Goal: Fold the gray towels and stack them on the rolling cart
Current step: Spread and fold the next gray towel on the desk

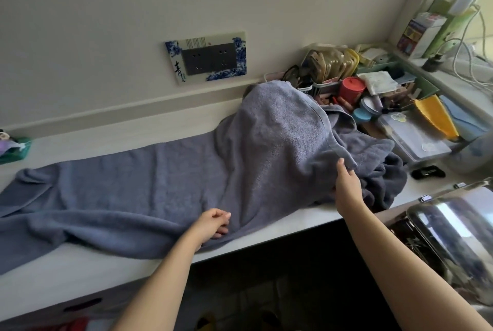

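Observation:
A large gray towel [149,186] lies spread along the white counter [80,272], its right part heaped up over clutter near the wall. My left hand [213,226] grips the towel's front edge near the counter's lip, fingers curled into the cloth. My right hand [346,184] pinches a corner of the raised towel flap, with the thumb on top. More bunched gray cloth [384,181] lies under and right of that flap; I cannot tell if it is a second towel. No cart is clearly in view.
Baskets of toiletries, a red jar [352,88] and a yellow cloth [434,114] crowd the counter's right end. A clear plastic box [416,138] and a black clip [428,172] lie nearby. A shiny metal lid [453,226] sits at lower right. Wall sockets [209,59] are behind.

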Demonstrator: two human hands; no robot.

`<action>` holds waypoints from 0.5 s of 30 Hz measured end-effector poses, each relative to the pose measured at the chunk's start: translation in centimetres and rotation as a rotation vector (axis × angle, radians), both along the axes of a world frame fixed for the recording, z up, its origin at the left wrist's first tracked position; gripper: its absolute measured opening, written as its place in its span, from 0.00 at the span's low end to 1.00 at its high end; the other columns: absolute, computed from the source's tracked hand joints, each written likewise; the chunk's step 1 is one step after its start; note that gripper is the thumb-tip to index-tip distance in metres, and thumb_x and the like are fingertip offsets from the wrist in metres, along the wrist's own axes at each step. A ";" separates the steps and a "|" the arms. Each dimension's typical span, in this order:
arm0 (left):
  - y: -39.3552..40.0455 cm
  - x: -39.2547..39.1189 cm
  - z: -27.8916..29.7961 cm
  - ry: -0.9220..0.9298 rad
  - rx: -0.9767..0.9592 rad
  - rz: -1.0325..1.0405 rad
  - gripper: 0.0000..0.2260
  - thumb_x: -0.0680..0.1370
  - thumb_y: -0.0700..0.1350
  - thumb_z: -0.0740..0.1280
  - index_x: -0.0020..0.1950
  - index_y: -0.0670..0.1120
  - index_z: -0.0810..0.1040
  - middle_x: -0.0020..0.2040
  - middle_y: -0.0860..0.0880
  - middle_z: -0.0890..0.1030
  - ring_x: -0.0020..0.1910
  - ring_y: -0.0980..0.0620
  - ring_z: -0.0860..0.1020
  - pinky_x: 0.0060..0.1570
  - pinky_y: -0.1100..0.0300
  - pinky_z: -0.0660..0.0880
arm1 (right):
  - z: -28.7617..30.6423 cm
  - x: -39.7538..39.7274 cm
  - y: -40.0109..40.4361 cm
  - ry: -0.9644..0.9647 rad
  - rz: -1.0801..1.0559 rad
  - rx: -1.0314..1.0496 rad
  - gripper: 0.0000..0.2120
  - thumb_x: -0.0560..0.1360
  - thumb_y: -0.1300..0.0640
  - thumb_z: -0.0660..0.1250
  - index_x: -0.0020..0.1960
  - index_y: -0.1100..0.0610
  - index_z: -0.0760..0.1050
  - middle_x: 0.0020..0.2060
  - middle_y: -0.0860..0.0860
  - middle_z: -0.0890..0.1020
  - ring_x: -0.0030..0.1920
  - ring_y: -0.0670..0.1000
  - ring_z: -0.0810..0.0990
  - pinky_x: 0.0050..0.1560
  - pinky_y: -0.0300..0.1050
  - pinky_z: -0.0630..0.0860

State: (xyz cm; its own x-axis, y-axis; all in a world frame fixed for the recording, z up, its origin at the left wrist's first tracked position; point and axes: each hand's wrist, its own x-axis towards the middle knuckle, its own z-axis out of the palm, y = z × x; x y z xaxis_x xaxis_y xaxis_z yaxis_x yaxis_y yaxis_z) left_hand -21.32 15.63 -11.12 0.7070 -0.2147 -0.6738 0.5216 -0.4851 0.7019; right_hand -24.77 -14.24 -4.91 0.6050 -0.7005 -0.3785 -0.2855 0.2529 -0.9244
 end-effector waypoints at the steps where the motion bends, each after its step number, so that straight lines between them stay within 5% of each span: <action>1: -0.1 -0.1 0.1 0.022 -0.021 0.029 0.06 0.81 0.47 0.60 0.51 0.46 0.73 0.46 0.48 0.78 0.40 0.54 0.76 0.38 0.64 0.74 | 0.1 0.1 0.3 -0.013 0.016 0.007 0.22 0.79 0.44 0.57 0.66 0.56 0.72 0.58 0.52 0.78 0.60 0.54 0.76 0.63 0.54 0.73; 5: 0.0 -0.3 0.8 0.111 -0.091 0.058 0.10 0.82 0.49 0.57 0.57 0.46 0.71 0.48 0.47 0.77 0.42 0.51 0.78 0.41 0.60 0.75 | 0.9 0.5 1.9 -0.061 0.106 0.008 0.23 0.79 0.45 0.57 0.68 0.58 0.70 0.58 0.56 0.78 0.58 0.53 0.76 0.60 0.48 0.74; 15: 5.2 2.0 3.7 0.046 -0.521 0.430 0.15 0.82 0.52 0.53 0.53 0.46 0.75 0.48 0.46 0.80 0.42 0.49 0.80 0.43 0.57 0.75 | 3.8 4.7 13.7 -0.126 0.471 -0.063 0.15 0.79 0.44 0.58 0.57 0.51 0.76 0.53 0.48 0.80 0.58 0.47 0.75 0.63 0.44 0.69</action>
State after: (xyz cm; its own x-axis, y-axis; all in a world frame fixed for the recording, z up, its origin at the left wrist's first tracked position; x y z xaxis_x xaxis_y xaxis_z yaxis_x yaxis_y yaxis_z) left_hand -19.33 20.88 -7.39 0.7752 -0.2256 -0.5900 0.6276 0.1687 0.7601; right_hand -20.07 -0.58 -1.07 0.8999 -0.3593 -0.2470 -0.2398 0.0654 -0.9686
